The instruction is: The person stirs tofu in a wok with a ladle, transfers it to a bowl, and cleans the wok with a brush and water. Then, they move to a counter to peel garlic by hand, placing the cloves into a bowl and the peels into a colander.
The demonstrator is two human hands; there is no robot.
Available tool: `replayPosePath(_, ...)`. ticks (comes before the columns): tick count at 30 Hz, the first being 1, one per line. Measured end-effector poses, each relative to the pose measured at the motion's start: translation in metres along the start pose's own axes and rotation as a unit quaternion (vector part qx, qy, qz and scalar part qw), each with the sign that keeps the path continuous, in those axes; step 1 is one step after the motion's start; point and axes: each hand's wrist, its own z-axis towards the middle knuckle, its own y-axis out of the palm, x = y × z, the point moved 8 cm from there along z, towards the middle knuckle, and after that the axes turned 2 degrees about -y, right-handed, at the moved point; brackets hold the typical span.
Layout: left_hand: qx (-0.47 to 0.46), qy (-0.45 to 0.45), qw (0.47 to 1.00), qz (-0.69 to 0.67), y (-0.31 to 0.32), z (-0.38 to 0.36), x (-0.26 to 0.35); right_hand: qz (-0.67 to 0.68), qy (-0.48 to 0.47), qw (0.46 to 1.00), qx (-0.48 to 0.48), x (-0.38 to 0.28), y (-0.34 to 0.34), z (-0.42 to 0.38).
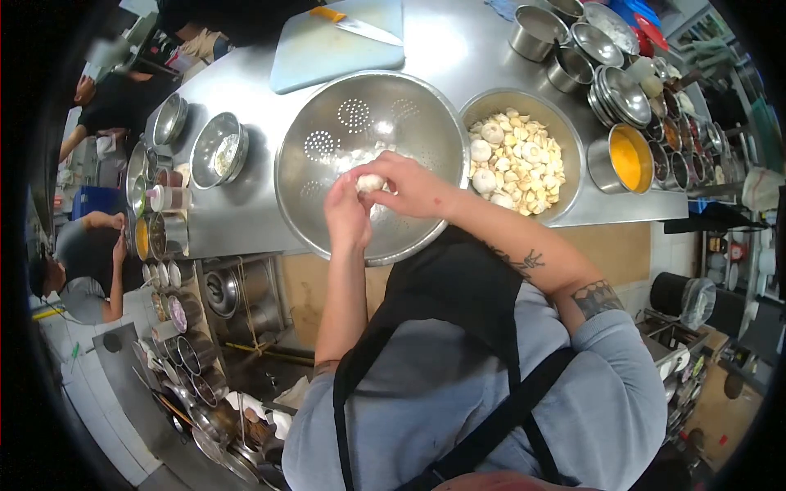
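Both hands are closed around one white garlic bulb (370, 183) above a large metal colander (434, 114). My left hand (347, 214) grips the bulb from the left. From the right, my right hand (407, 188) has its fingers on the top and side of it. Pale bits, perhaps garlic skins, lie in the bottom of the colander, partly hidden by the hands. Right beside the colander stands a metal bowl (575, 155) filled with loose garlic cloves (528, 155) and several whole bulbs along its left side.
A knife (368, 31) with an orange handle lies on a cutting board (315, 61) behind the colander. Small metal bowls (219, 150) stand left. Pots (536, 33) and a pot of orange liquid (625, 159) are on the right. Co-workers (90, 270) are at far left.
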Motion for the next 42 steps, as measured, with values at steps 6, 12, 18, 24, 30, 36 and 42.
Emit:
replayPosePath(6, -0.075, -0.009, 0.992, 0.104, 0.013, -0.008, 0.019, 0.119, 0.117, 0.984, 0.063, 0.029, -0.003, -0.006)
replayPosePath(12, -0.047, 0.111, 0.94, 0.32, 0.004, -0.006, 0.025, 0.14, 0.107, 0.984, -0.01, 0.012, 0.001, -0.005)
replayPosePath(18, -0.043, 0.091, 0.97, 0.22, 0.01, -0.001, 0.03, 0.098, 0.084, 0.99, -0.05, -0.001, -0.003, -0.005)
replayPosePath(24, -0.082, 0.065, 0.894, 0.435, 0.0, 0.012, 0.017, 0.107, 0.108, 0.986, 0.065, 0.002, -0.059, -0.025)
replayPosePath(30, -0.116, 0.193, 0.793, 0.566, -0.003, 0.006, 0.004, -0.121, 0.359, 0.899, 0.217, 0.086, -0.192, -0.1)
replayPosePath(36, -0.109, -0.013, 0.823, 0.558, 0.002, 0.01, -0.001, -0.221, 0.43, 0.843, 0.236, 0.112, -0.221, -0.154)
replayPosePath(42, -0.096, 0.07, 0.794, 0.597, 0.005, 0.005, 0.005, -0.373, 0.362, 0.849, 0.092, 0.126, -0.196, -0.176)
